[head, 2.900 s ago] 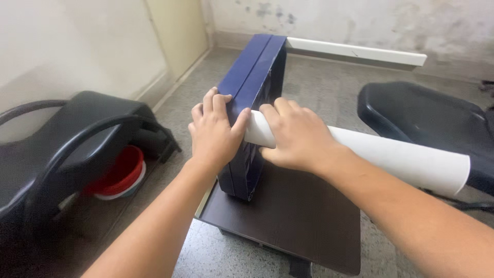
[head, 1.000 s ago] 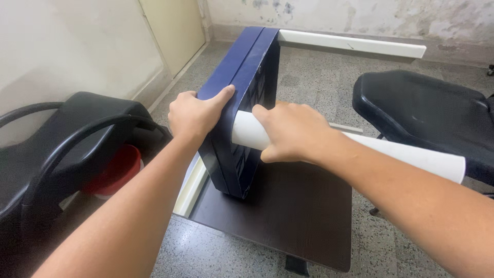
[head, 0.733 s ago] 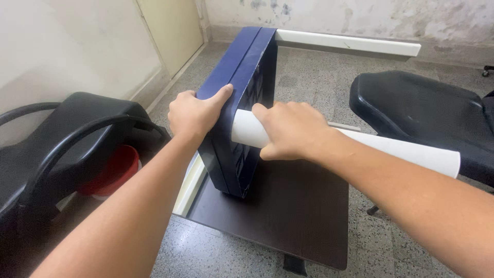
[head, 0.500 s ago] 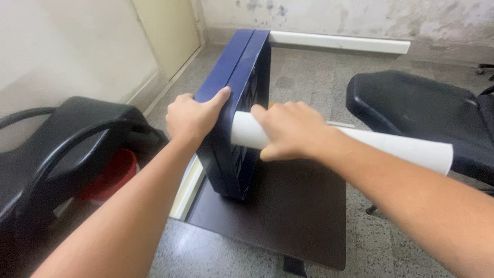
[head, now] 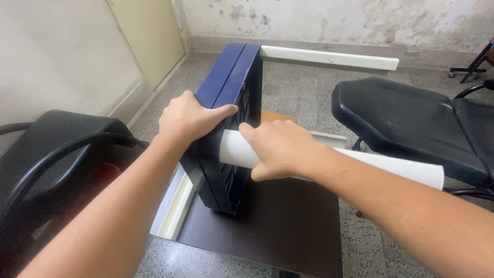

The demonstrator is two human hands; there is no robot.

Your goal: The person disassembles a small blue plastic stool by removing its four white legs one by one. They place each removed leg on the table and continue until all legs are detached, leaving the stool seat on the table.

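Left hand (head: 189, 119) slid nearer along upright navy panel (head: 226, 110), gripping edge; right hand (head: 280, 149) clasps white tube (head: 391, 166), axis crosswise

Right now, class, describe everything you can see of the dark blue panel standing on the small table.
The dark blue panel is a flat, thick rectangular slab standing on edge on the dark brown table, leaning slightly. A seam runs along its top edge, like two joined layers. Its surface looks smooth and faintly glossy. The left hand grips its top edge; the right hand presses a white tube end-on against its right face.
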